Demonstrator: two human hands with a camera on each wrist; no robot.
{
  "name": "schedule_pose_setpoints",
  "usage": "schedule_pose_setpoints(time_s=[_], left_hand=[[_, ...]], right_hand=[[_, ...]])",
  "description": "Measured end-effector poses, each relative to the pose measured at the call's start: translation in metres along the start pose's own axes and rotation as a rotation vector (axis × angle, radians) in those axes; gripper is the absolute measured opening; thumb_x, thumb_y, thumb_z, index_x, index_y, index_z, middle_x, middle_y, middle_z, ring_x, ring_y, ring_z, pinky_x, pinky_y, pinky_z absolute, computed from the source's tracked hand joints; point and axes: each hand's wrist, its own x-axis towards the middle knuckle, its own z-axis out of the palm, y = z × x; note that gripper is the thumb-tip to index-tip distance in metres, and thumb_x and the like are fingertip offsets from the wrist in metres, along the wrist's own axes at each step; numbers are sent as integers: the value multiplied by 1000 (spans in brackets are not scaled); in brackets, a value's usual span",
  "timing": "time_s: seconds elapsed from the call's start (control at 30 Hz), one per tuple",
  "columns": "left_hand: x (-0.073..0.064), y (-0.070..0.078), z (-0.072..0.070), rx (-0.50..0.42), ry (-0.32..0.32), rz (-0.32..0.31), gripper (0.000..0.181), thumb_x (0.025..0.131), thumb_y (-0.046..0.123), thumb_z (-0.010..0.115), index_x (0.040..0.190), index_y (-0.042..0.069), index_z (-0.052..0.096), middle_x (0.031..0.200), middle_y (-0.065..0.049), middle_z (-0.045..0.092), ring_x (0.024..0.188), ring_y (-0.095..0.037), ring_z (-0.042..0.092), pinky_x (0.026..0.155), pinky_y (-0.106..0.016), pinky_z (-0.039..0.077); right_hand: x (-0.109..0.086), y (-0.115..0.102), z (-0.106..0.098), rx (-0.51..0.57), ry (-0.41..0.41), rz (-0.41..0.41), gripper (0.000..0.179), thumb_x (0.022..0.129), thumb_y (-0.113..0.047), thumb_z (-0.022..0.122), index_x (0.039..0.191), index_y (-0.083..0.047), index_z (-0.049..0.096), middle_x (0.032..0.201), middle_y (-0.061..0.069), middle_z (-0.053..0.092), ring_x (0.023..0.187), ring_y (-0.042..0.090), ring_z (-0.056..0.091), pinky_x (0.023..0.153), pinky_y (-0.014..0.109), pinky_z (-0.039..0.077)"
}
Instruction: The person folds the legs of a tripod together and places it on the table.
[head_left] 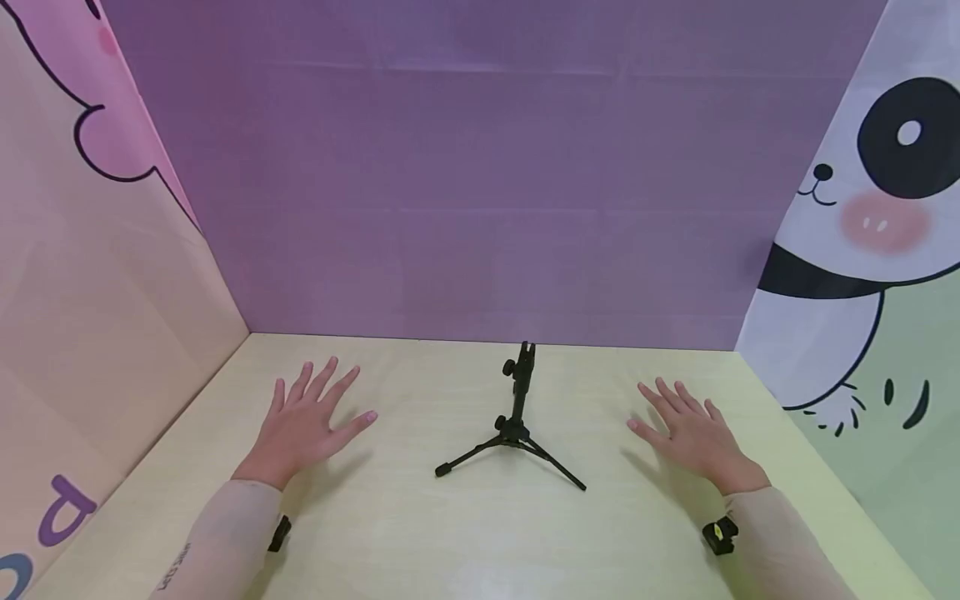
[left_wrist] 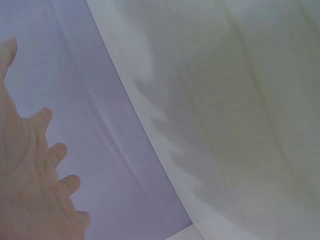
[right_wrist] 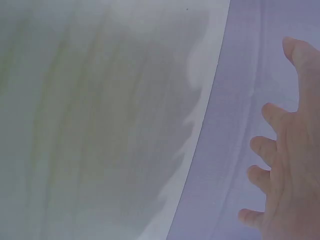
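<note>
A small black tripod stand (head_left: 514, 429) stands on the table between the two hands, two spread legs showing and a short upright post with knobs. To its left, my left hand (head_left: 302, 427) hovers palm down with fingers spread, holding nothing. My right hand (head_left: 692, 433) is held the same way on the other side, its fingers fanned out and apart from the stand. In the left wrist view the left palm (left_wrist: 25, 170) shows bare, with its shadow on the table. The right wrist view likewise shows a bare right palm (right_wrist: 295, 170).
The pale wooden table (head_left: 420, 533) meets a purple back wall (head_left: 480, 192). A cream panel with pink drawing (head_left: 112, 292) rises at the left, a panda-print panel (head_left: 847, 333) at the right. Dark wrist devices (head_left: 721, 536) sit at both sleeves.
</note>
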Motion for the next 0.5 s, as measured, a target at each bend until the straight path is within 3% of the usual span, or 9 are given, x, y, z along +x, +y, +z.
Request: schedule_pose_setpoints(time_s=[0.5], left_hand=[[2,18,7,-12,12,44,80,95,69,47,156,20,37,163,-17,23,148,-47,11,113,-69,2]], right_hand=[[7,-17,-2,41,29,-60,70,101,-56,50,155,-12,39,158,20,32,144,46,26,108,73,18]])
